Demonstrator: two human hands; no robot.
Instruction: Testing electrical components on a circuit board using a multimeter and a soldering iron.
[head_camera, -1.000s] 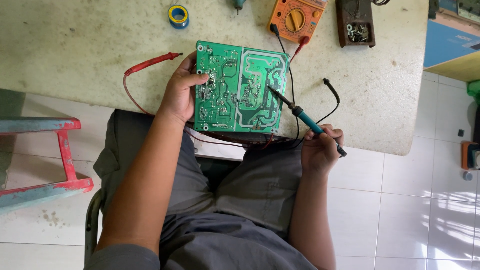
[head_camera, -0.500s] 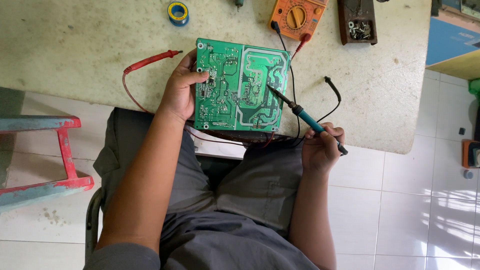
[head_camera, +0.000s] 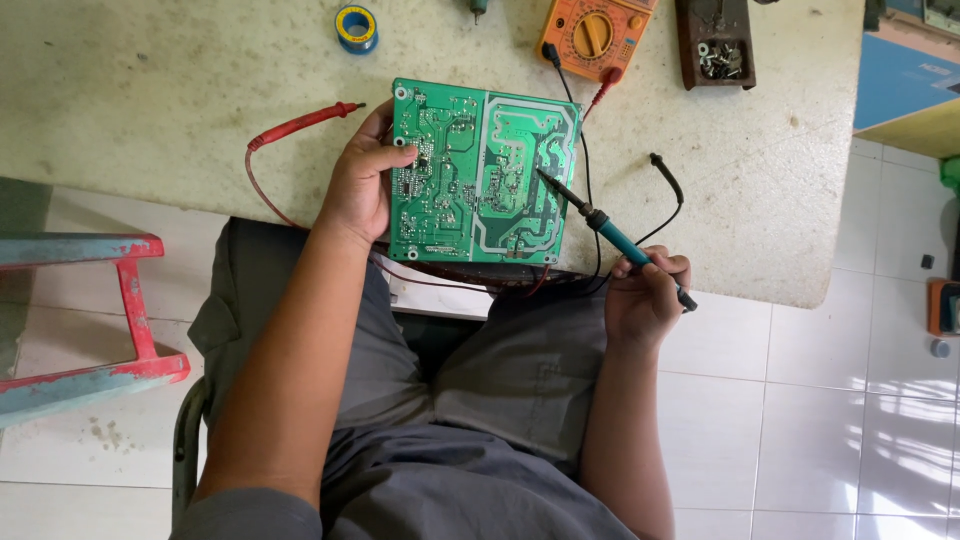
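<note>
At the middle of the frame, a green circuit board (head_camera: 483, 177) lies solder-side up near the front edge of a pale worktop (head_camera: 150, 110), its lower edge close to the table's lip above the seated person's lap. The left hand (head_camera: 362, 185) grips the board's left edge, thumb curled over the top face and fingers tucked underneath. The right hand (head_camera: 647, 297), lower right of the board, is closed in a pen-like pinch around the blue handle of a soldering iron (head_camera: 600, 222), whose dark tip rests on or just above the copper traces in the board's right half; whether it truly touches cannot be told.

Several risks seem plausible from here. Because only one hand holds the board, at one edge, pressure from the tip could rock it, and the tip might skid across neighbouring traces and bridge them. A tip left too long on one pad could lift the copper. The iron's cable runs off the table edge towards the lap, so a snag could jerk the hot tip towards the holding thumb, which is near. A red probe (head_camera: 300, 125) and a black probe (head_camera: 667, 177) of the orange multimeter (head_camera: 595, 35) lie loose beside the board, their leads trailing under it, where heat could scorch them. A solder spool (head_camera: 356, 25) sits at upper left, well apart.
</note>
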